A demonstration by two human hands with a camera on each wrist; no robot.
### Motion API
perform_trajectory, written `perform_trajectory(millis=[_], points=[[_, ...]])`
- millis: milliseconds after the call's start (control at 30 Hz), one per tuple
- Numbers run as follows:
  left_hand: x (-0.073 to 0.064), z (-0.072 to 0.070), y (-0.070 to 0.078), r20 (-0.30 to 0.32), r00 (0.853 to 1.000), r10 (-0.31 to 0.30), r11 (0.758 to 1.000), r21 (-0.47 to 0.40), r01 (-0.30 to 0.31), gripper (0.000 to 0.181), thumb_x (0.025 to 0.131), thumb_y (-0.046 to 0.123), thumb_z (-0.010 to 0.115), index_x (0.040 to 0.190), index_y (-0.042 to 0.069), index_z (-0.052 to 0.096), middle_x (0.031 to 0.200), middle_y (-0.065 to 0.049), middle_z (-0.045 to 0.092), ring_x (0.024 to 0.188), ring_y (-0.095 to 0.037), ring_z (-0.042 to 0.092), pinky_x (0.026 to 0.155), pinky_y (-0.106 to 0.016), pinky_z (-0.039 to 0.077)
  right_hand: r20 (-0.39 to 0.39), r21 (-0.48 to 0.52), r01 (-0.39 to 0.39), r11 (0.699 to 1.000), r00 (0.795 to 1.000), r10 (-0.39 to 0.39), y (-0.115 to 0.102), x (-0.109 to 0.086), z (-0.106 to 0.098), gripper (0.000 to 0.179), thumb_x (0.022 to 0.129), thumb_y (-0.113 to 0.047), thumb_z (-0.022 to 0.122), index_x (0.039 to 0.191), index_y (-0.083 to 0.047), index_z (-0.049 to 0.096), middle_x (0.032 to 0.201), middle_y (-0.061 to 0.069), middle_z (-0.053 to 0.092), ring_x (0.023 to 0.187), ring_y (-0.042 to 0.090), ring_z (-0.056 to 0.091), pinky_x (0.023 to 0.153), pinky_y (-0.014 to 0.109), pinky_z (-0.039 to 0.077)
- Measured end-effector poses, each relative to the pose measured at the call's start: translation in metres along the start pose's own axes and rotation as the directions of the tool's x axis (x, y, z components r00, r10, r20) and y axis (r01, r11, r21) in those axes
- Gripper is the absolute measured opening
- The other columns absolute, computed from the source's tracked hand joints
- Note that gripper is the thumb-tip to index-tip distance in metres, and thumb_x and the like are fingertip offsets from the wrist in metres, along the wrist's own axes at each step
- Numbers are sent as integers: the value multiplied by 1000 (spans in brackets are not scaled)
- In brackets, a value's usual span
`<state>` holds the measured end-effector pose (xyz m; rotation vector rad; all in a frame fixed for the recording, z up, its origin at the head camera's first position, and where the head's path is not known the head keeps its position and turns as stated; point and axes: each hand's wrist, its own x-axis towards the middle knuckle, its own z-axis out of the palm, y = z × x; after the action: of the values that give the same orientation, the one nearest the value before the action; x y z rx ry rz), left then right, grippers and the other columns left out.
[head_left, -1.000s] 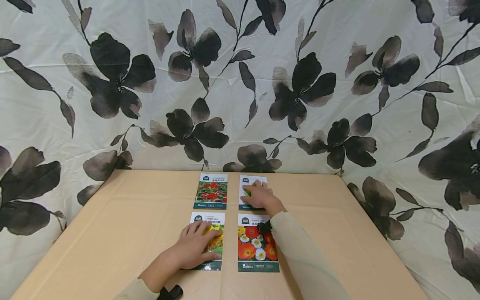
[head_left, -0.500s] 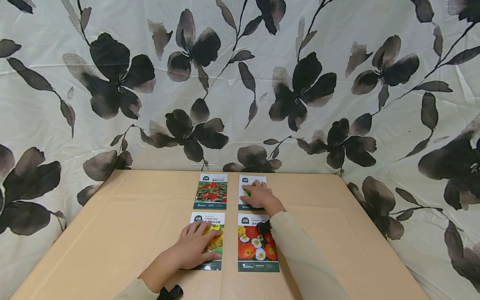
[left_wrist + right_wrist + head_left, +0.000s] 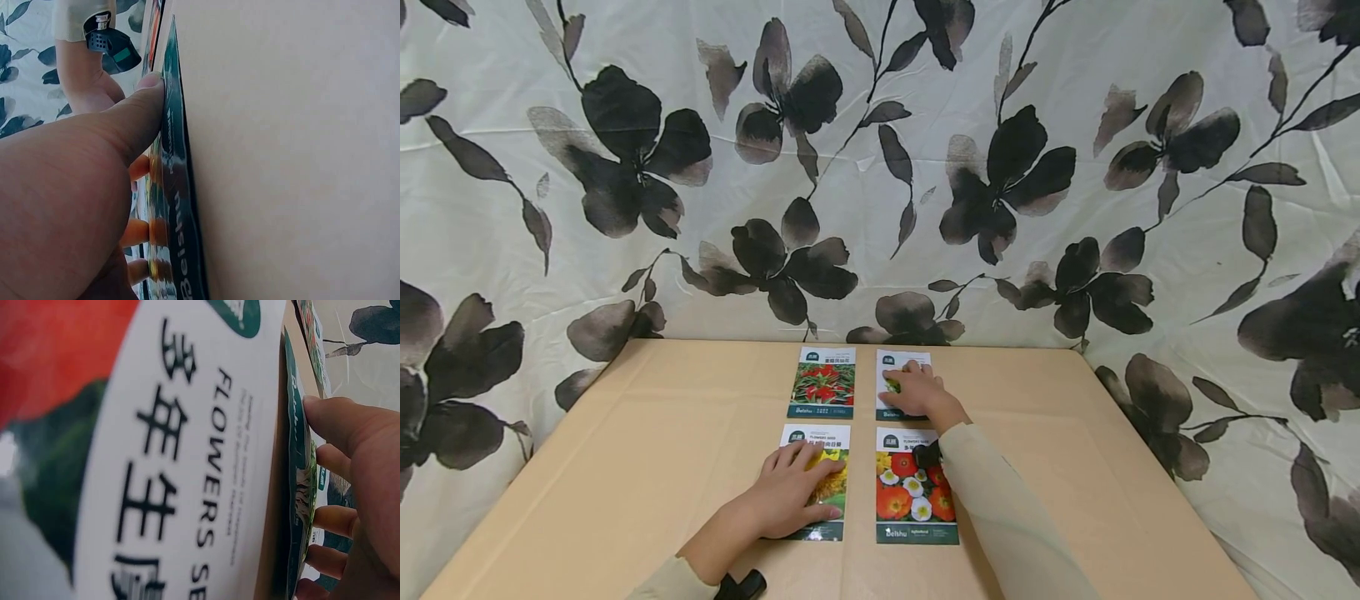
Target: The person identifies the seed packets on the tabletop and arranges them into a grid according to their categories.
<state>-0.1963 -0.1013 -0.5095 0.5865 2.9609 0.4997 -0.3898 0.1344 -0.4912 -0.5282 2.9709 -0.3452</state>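
Observation:
Four seed packets would be too exact a tally, so several flower seed packets lie in two rows on the table. My left hand (image 3: 790,490) rests with spread fingers on the near-left packet with yellow flowers (image 3: 833,475). In the left wrist view, its thumb (image 3: 140,112) touches that packet's dark green lower band (image 3: 178,187). Farther away, my right hand (image 3: 917,392) presses the far-right packet (image 3: 887,360), covering most of its picture. The right wrist view shows the fingertips (image 3: 334,519) on this packet's face.
A red-flower packet (image 3: 823,383) lies at the far left of the group. The near-right packet with orange and white flowers (image 3: 913,500) is partly under the right sleeve (image 3: 1000,500). Behind the tan table (image 3: 625,467) hangs a floral cloth (image 3: 880,208).
The far-right packet has slid very slightly left under my right hand. My left hand and the other packets look unmoved.

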Motion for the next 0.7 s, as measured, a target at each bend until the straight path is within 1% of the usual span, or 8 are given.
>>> perform_trajectory(millis=[533, 700], points=[[-1, 0, 0, 0, 1000, -2, 1000, 2, 2, 67, 88, 61, 70, 145, 30, 57, 155, -15, 44, 146, -45, 30, 115, -71, 24, 1, 2, -3, 1000, 1000, 3, -1, -1, 0, 60, 99, -57, 59, 153, -33, 49, 156, 12, 41, 136, 36, 37, 108, 55, 38], [-1, -1, 1, 1, 1000, -6, 1000, -1, 6, 66, 88, 61, 70, 145, 29, 57, 155, -15, 44, 146, -45, 30, 115, -71, 24, -2, 7, -7, 1000, 1000, 7, -1, -1, 0, 60, 98, -57, 60, 153, -33, 49, 155, 12, 42, 134, 35, 38, 106, 54, 38]])
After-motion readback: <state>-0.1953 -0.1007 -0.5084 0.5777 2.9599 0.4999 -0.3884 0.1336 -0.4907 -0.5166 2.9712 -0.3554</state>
